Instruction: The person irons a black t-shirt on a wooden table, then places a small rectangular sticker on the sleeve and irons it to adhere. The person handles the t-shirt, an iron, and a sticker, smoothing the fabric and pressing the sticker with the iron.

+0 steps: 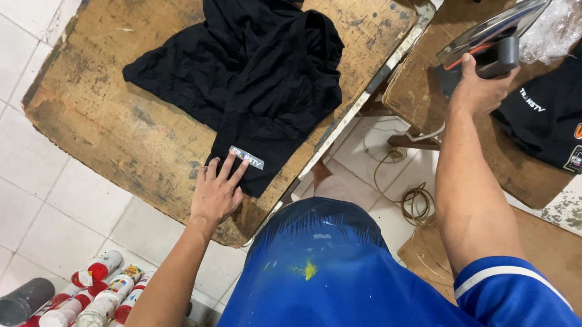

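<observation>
Left hand: fingers spread, pressing label strip on soft, limp black garment, frame centre.
Right hand: closed around iron handle, upper right; probably heavy.

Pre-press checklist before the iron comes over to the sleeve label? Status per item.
1. Label strip lying on the black garment: ok, near the lower edge of the fabric.
2. Left hand steadying the strip: ok, fingertips touch its left end.
3. Fingers out of the iron's path: not ok, they lie against the strip.
4. Right hand gripping the iron: ok, closed on the handle, iron tilted up over the second bench.
5. Fabric flat under the strip: cannot tell, folds show higher up.
6. Cord free: cannot tell, it lies coiled on the floor between the benches.
</observation>
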